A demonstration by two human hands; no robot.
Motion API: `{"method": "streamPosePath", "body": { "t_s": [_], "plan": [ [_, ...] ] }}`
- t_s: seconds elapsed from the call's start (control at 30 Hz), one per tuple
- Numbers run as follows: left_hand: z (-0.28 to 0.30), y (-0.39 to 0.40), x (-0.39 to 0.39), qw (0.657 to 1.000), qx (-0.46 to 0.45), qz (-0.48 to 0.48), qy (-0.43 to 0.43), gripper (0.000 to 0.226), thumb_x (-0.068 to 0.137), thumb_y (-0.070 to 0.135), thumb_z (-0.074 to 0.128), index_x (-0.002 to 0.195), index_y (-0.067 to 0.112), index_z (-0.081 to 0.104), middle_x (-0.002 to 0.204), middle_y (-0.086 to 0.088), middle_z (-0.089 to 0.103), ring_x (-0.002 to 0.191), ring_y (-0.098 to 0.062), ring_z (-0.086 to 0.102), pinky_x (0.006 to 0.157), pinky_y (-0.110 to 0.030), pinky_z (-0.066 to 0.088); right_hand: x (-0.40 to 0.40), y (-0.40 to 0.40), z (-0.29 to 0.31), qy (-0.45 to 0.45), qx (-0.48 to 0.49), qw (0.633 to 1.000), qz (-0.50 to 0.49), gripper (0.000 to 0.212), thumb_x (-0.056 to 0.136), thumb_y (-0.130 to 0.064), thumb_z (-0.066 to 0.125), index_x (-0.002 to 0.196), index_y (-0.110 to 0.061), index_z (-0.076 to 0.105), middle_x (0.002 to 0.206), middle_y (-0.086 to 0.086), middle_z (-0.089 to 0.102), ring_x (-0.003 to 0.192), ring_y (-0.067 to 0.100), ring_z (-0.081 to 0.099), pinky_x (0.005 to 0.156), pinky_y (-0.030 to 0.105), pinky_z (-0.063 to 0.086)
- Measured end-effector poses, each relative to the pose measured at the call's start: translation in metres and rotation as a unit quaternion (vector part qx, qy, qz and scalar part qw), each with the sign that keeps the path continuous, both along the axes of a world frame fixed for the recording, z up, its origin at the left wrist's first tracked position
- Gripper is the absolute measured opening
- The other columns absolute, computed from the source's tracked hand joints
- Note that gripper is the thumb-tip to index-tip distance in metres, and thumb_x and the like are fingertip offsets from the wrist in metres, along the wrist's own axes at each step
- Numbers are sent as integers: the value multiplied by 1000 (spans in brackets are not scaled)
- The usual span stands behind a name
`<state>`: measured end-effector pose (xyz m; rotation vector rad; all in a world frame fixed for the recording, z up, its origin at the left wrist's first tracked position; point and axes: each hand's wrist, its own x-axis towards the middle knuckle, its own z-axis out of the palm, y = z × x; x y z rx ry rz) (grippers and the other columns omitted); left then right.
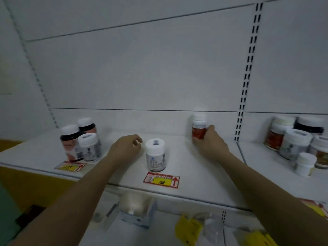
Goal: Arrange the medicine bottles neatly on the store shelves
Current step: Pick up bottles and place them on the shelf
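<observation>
1. White store shelving fills the view, with a pale back panel and a slotted upright (245, 80) running down behind the shelf (204, 174) on the right.
2. Landmark for everything: the red-and-yellow price tag (161, 180) on the shelf's front edge, near the middle.
3. Right behind that tag stands a white-capped medicine bottle (156, 155) with a grey-and-white label, upright and alone.
4. Left hand (125, 147) hovers just left of that bottle, fingers loosely curled and holding nothing; whether a fingertip touches the cap, I cannot tell.
5. Up and to the right of the tag, near the back panel, the right hand (210, 141) is wrapped around a red-labelled bottle (199, 129) with a white cap, upright on the shelf.
6. Far left of the tag, three bottles (79, 141) huddle together: two with dark bands and pinkish labels, one white in front.
7. A second price tag (70, 166) lies just in front of that trio.
8. Far right of the tag, past the upright, a cluster of jars and bottles (298, 142) crowds the neighbouring shelf bay.
9. Below the tag, on a lower level, blurred packets and yellow wrappers (188, 228) lie about.
</observation>
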<state>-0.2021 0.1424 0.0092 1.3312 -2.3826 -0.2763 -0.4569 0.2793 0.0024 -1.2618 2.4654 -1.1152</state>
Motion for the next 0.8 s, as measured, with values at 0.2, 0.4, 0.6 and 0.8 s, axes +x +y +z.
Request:
{"method": "streamPosePath", "body": {
  "t_s": [0.2,0.4,0.6,0.8],
  "plan": [
    [-9,-44,-45,992,25,-116,33,12,90,22,61,100,29,64,101,3,67,88,-15,60,75,-30,48,-7,-23,0,20,49,999,-7,49,92,-47,59,123,-13,43,118,10,62,105,32,61,82,37,47],
    [-7,-67,-106,934,186,-246,181,17,92,20,62,104,29,69,100,6,72,91,-9,67,78,-17,46,2,-53,-5,26,41,999,-14,51,88,-51,61,121,-15,49,119,7,62,106,29,61,88,40,49],
    [-18,-69,-115,877,251,-362,193,28,91,19,63,116,32,63,107,19,71,102,2,64,84,-6,44,5,-59,-9,22,26,997,76,40,83,-52,67,107,-22,56,104,-1,63,90,18,59,78,35,48],
    [-18,-66,-121,850,273,-353,280,40,87,23,69,124,13,58,113,7,69,101,-1,65,81,-12,49,3,-63,-12,22,3,993,116,37,87,-40,68,119,-22,62,112,-4,65,88,9,57,79,30,45]
  ]
}}
